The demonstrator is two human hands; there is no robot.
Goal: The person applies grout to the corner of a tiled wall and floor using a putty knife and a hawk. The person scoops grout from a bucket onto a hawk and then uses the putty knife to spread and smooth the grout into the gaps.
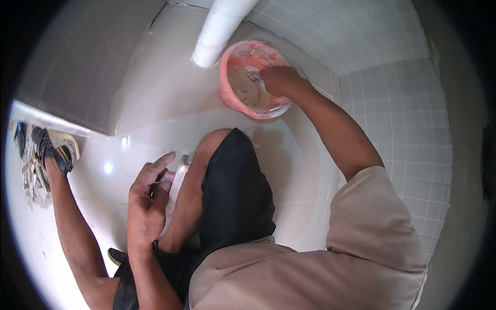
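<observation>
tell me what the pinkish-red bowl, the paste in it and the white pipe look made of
Pinkish-red bowl: probably plastic, from its even colour and thin, moulded-looking wall; pale smears dull it.
Paste: grey-brown, matte and lumpy, perhaps a cement or mortar mix; looks alone can't settle it.
White pipe: likely plastic, smooth with a soft sheen.

I have the right arm (343, 132) stretched forward, right hand (281, 81) turned inward; I hold the left hand (144, 209) nearer, fingers (162, 163) half curled.
</observation>
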